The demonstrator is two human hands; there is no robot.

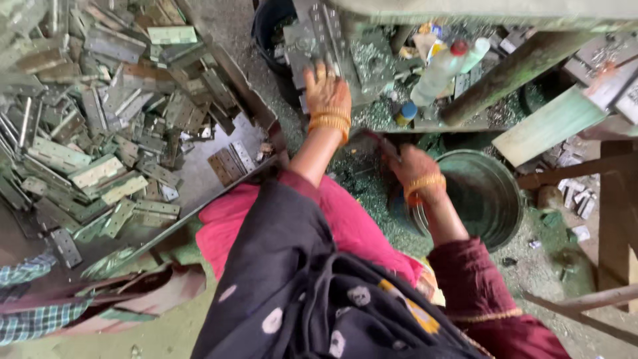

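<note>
Up front, at the machine: the left hand [327, 86] lies flat on a grey perforated steel plate [316, 40], fingers spread, grip released.
Right hand [413, 167]: grip clenched on a thin dark rod-like handle [387, 145]; what it belongs to cannot be told.
Bangles: orange-gold ones on both wrists — too close-packed to count.
Round green-grey metal bucket [495, 193]: one, just beside the right hand, on the floor.
Flat grey metal hinges [100, 119]: a heap too many to count, lying in one sloping sheet-metal tray [199, 179] to the left; two brownish hinges [231, 161] lie apart from the heap near the tray's lower edge.
Clear plastic bottle with a red cap [440, 70]: one, on the cluttered worktop [425, 125].
Small bottle with a blue cap [405, 113]: one, near it.
Green metal shavings [362, 179]: strewn between the hands.
Checked sleeve [30, 292]: one, another person's — at the lower left edge.
</note>
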